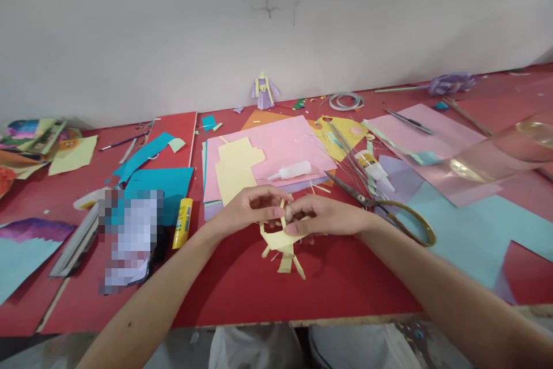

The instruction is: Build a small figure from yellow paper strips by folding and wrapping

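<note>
My left hand [248,208] and my right hand [322,216] meet above the red table [345,282], fingers pinched together on a small pale yellow paper cut-out [283,245]. Thin yellow strips hang from the cut-out below my fingers. Just behind my hands lie a white glue bottle [291,171] on a pink sheet [276,150] and a yellow cut sheet [235,167]. Large scissors [380,205] lie to the right of my right hand.
A yellow glue stick [182,223] and teal paper [162,185] lie left. A second glue bottle [374,166], thin wires and light blue paper [470,225] lie right. A small purple paper doll [264,91] stands at the wall. A clear glass [501,153] lies far right.
</note>
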The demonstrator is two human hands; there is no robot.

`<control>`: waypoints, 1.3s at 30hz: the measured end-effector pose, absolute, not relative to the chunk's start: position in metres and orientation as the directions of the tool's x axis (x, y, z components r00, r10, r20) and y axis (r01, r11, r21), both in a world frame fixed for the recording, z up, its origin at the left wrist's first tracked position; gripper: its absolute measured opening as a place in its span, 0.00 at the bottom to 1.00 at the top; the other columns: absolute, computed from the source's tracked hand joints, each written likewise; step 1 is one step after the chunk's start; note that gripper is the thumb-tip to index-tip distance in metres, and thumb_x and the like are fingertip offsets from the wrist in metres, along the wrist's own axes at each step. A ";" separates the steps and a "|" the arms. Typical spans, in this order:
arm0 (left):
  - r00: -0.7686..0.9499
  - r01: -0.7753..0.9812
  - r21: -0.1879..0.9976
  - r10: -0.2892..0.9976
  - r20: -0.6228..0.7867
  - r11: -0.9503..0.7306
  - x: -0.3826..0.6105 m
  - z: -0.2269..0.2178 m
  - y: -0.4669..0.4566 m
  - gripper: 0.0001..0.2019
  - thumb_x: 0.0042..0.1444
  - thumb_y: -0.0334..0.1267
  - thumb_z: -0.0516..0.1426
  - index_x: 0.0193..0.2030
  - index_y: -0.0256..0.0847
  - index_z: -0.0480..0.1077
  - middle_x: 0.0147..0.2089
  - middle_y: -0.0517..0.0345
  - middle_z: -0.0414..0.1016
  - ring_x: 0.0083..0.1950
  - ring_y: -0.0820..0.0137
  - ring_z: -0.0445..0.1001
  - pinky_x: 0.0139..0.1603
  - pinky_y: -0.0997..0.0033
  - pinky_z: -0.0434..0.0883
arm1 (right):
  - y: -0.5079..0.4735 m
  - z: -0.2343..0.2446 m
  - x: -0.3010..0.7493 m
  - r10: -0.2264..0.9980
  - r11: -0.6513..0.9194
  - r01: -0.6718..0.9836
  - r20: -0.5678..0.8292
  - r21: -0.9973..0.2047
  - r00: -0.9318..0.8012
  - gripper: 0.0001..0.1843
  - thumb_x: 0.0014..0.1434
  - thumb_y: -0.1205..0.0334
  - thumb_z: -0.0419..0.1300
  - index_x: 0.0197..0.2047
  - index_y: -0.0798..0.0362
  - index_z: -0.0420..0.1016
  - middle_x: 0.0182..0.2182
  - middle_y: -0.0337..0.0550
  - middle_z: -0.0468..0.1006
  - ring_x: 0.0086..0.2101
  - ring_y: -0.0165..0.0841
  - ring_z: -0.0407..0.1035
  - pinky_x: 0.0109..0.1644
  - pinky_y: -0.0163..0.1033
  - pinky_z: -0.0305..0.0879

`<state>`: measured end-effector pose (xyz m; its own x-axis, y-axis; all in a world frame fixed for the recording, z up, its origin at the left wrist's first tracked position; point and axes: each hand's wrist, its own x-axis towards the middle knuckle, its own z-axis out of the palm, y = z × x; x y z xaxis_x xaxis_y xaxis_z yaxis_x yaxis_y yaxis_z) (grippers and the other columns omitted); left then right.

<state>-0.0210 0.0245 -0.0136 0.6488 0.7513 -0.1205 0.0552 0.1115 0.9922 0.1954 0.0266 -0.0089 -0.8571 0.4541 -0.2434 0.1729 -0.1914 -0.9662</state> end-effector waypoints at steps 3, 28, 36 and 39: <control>0.652 0.088 0.990 0.744 -0.142 0.113 -0.021 -0.013 0.024 0.10 0.53 0.41 0.63 0.41 0.39 0.73 0.32 0.60 0.70 0.28 0.77 0.68 0.29 0.78 0.67 | 0.027 -0.009 0.196 0.523 -0.178 0.230 -0.289 -0.957 -0.802 0.14 0.57 0.52 0.62 0.33 0.56 0.71 0.23 0.33 0.66 0.23 0.22 0.61 0.25 0.29 0.56; 0.073 -0.228 0.970 0.995 -0.073 0.088 -0.008 -0.031 0.027 0.12 0.50 0.41 0.65 0.36 0.38 0.70 0.32 0.60 0.77 0.35 0.71 0.79 0.42 0.70 0.76 | 0.025 -0.014 0.187 0.925 0.274 -0.015 0.259 -0.962 0.278 0.19 0.64 0.51 0.55 0.25 0.50 0.59 0.19 0.31 0.55 0.20 0.25 0.50 0.28 0.35 0.56; -0.001 -0.151 0.985 0.996 0.084 -0.084 0.002 -0.025 0.015 0.09 0.55 0.40 0.62 0.38 0.38 0.71 0.34 0.55 0.80 0.40 0.66 0.80 0.45 0.66 0.74 | 0.012 -0.015 0.174 0.995 0.093 0.066 0.096 -0.993 0.034 0.16 0.61 0.48 0.57 0.30 0.51 0.68 0.17 0.33 0.66 0.20 0.26 0.60 0.27 0.35 0.59; -0.007 -0.137 0.985 0.995 0.102 -0.102 0.004 -0.023 0.012 0.08 0.55 0.39 0.62 0.38 0.38 0.72 0.35 0.55 0.80 0.40 0.66 0.80 0.47 0.65 0.74 | 0.010 -0.012 0.170 0.997 0.076 0.056 0.075 -0.996 -0.028 0.15 0.61 0.50 0.58 0.31 0.52 0.70 0.18 0.35 0.70 0.21 0.27 0.64 0.30 0.35 0.62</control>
